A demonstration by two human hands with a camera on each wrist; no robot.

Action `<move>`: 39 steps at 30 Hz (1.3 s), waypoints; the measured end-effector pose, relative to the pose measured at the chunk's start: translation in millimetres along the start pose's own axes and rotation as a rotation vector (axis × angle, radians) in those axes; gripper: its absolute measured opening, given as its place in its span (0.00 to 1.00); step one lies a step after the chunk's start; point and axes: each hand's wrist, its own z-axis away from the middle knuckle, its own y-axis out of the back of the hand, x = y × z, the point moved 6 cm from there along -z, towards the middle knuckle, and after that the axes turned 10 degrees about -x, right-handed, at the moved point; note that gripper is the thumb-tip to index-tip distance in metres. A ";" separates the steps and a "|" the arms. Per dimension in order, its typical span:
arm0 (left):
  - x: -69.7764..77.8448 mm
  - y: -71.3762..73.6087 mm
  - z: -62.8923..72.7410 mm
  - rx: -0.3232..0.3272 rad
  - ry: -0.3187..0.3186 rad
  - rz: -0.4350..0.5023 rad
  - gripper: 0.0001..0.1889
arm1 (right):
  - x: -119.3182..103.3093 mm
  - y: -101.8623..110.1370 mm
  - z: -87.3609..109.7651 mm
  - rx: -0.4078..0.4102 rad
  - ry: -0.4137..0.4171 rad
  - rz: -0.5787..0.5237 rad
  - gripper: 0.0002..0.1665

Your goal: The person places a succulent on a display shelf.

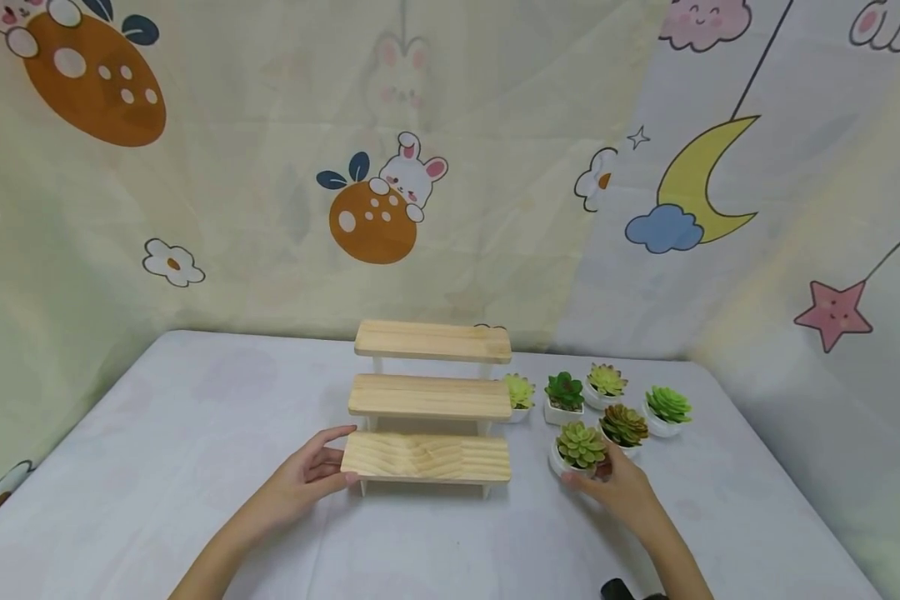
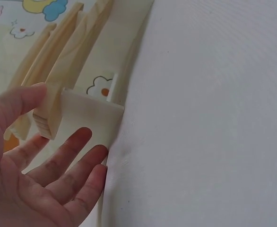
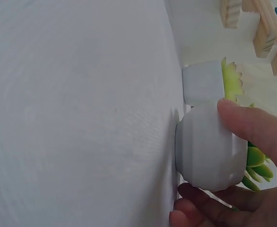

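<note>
A wooden stand (image 1: 426, 457) with three stepped boards on white supports stands mid-table. My left hand (image 1: 309, 473) holds the left end of its lowest board between thumb and index finger; the other fingers spread beside the white support (image 2: 89, 111) in the left wrist view. To the right of the stand, my right hand (image 1: 624, 487) grips a potted succulent (image 1: 580, 447) with pale green rosette leaves. Its round white pot (image 3: 209, 146) sits between thumb and fingers in the right wrist view, its base right at the tabletop.
Around the held pot stand more small succulents: a reddish-brown one (image 1: 624, 427), a dark green one (image 1: 565, 392), a yellow-green one (image 1: 607, 380) and a bright green one (image 1: 667, 406). Another (image 1: 520, 392) is partly hidden behind the stand. A patterned cloth (image 1: 495, 208) hangs behind the table.
</note>
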 end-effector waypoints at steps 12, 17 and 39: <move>0.7 -1.4 4.4 0.005 0.049 0.016 0.35 | -0.4 -0.2 -1.6 0.028 -0.007 0.037 0.58; 0.7 -1.1 4.6 -0.002 0.068 0.018 0.35 | -2.3 0.1 -0.2 0.055 0.001 0.036 0.55; -1.7 -0.3 5.7 0.000 0.104 0.029 0.35 | -35.1 6.9 25.5 0.129 0.043 0.004 0.47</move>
